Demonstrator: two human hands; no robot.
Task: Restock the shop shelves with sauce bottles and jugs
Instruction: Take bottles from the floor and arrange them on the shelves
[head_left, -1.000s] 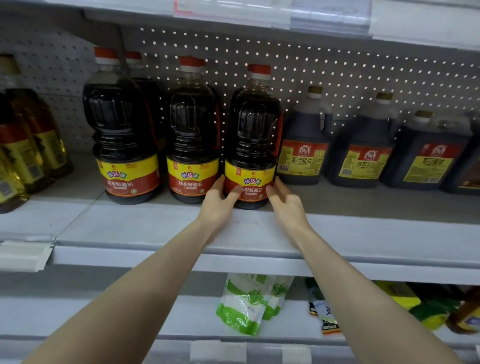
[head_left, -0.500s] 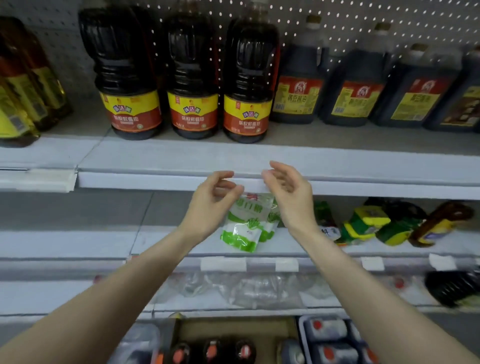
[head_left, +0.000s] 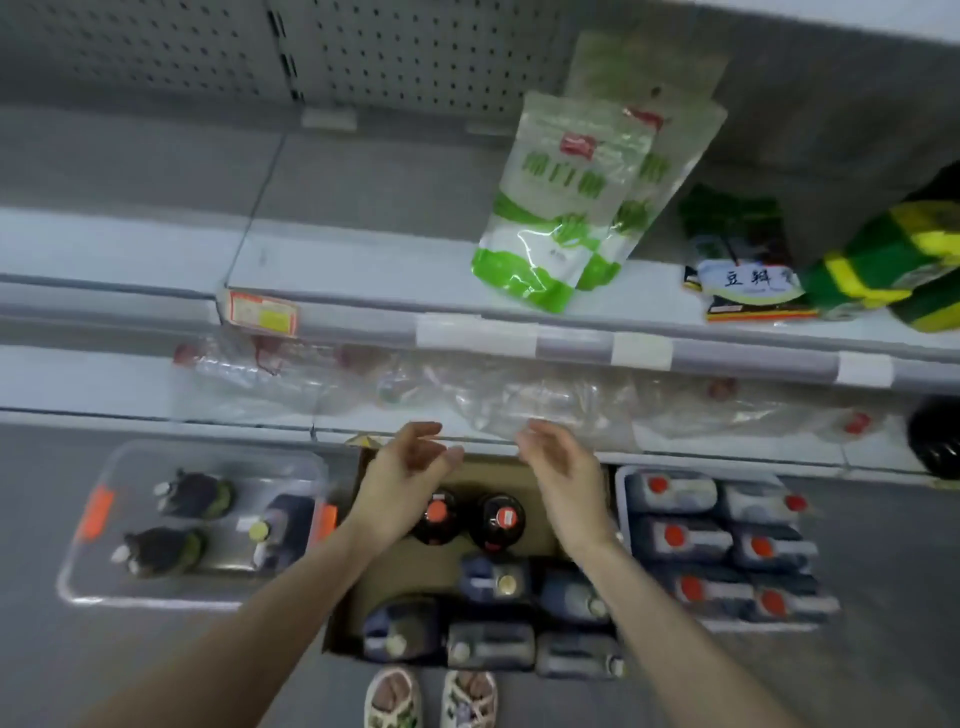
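Two red-capped round bottles (head_left: 501, 519), rectangular cardboard box (head_left: 405, 577)

The grey shelf (head_left: 363, 270) carried two green-and-white pouches (head_left: 550, 208), a dark packet (head_left: 748, 280) beside them and green-and-yellow packs (head_left: 883, 270) at the right. The lower shelf (head_left: 78, 379) held what looked like clear bottles (head_left: 519, 400), blurred. On the floor (head_left: 31, 519) sat a clear tub (head_left: 67, 577), a cardboard box (head_left: 493, 475) and a white crate (head_left: 621, 478).
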